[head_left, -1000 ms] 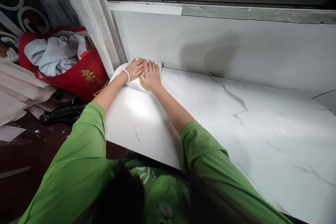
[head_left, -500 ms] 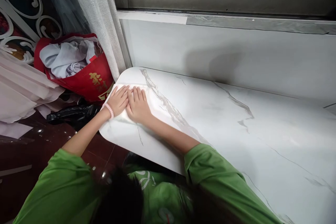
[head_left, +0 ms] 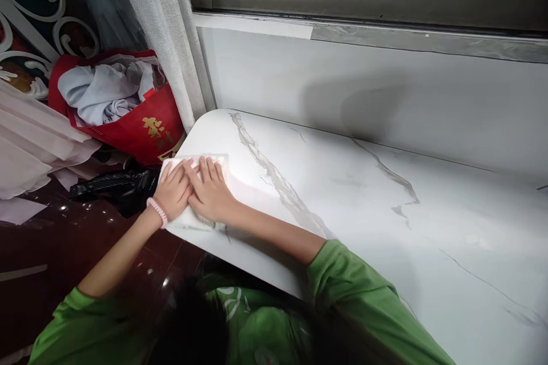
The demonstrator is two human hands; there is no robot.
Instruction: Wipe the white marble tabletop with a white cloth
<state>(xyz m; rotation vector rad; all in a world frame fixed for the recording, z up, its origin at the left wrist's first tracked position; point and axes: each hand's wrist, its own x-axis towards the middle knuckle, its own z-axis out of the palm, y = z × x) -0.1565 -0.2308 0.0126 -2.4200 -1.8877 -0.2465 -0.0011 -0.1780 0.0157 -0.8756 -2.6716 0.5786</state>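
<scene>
A white cloth [head_left: 221, 166] lies flat on the left end of a white marble-patterned table [head_left: 359, 205], by its rounded corner. My left hand [head_left: 173, 189], with a pink coiled band at the wrist, presses flat on the cloth, fingers stretched out. Beside it my right hand [head_left: 210, 191] also lies flat on the cloth, its thumb side touching the left hand. Both palms are hidden, and the hands cover much of the cloth.
A red bag [head_left: 128, 137] stuffed with pale fabric stands left of the table. Near it a black bag [head_left: 115, 185] rests on the dark red floor [head_left: 85, 251]. A light curtain [head_left: 173, 40] hangs at the table's far left corner. A white wall [head_left: 265, 74] runs behind.
Both hands have slid the cloth toward me and to the left, to the table's edge. They remain flat on it.
</scene>
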